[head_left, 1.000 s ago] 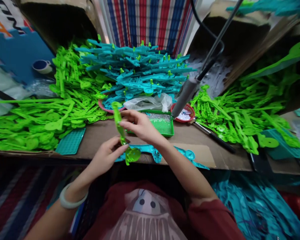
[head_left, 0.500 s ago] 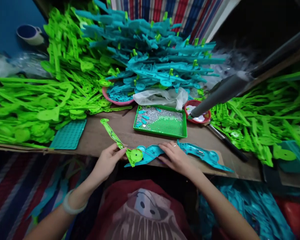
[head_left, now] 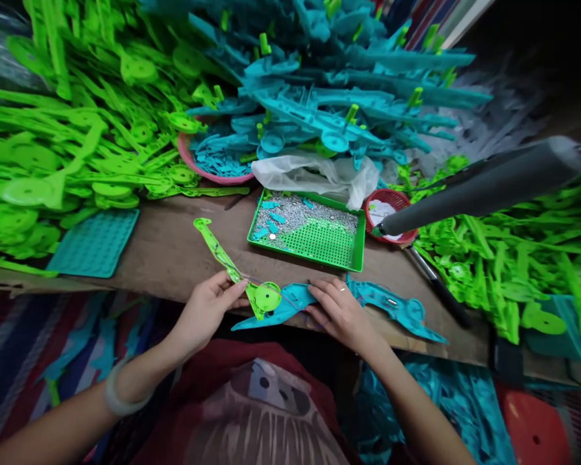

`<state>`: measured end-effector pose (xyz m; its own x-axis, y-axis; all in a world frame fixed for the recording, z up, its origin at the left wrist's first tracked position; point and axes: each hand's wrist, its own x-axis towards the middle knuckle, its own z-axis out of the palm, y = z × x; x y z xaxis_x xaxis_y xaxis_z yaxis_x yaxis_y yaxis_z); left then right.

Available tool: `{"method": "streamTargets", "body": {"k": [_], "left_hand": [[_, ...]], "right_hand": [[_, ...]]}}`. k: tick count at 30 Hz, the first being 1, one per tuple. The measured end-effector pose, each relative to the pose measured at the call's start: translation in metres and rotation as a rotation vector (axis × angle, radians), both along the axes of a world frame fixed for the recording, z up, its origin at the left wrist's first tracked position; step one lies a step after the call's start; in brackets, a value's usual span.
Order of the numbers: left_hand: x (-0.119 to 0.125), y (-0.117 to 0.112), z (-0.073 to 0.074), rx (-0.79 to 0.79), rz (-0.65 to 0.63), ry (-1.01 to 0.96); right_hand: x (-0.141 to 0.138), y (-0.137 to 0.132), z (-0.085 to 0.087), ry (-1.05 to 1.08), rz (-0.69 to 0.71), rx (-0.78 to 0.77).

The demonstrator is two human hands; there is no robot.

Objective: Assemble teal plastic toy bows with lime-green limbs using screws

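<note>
Between the thumb and fingers of my left hand (head_left: 217,300) is a long lime-green plastic piece (head_left: 265,297) with a round disc end. Its narrow arm points up and left, and its disc overlaps a long, curved blue plastic piece (head_left: 297,297). Fingers over the top and thumb below, my right hand (head_left: 341,313) grips that blue piece near its middle, hiding part of it. A thin dark thread runs along the green arm and across to the blue piece. To the right, the blue shape goes on past my hand as a pointed section (head_left: 397,307) lying on the table.
Behind my hands stands a green tray (head_left: 319,245) of small metal bits and blue tabs. A red basket (head_left: 392,200) sits beside it, under a grey pole (head_left: 465,194). Green pieces (head_left: 77,142) and blue pieces (head_left: 310,97) are heaped behind. A teal mat (head_left: 97,242) lies left.
The view has tilted down and moved closer. The green disc now sits further over the blue piece, whose pointed left end shows more. Both hands keep their hold.
</note>
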<state>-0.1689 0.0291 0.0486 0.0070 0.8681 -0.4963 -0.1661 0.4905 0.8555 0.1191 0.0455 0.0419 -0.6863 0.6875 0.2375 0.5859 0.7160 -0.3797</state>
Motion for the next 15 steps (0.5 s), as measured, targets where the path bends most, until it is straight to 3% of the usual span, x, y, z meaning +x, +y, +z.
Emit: {"method": "streamTargets", "body": {"k": [6,15], "left_hand": [[-0.0031,-0.008,0.0052,0.037,-0.102,0.299],[-0.001,-0.0013,0.0051,-0.058,0.003,0.173]], "right_hand": [[-0.0035,-0.0008,0.0029,-0.028,0.002,-0.027],[-0.0044,0.0007,-0.0009,0.002,-0.01,-0.029]]}}
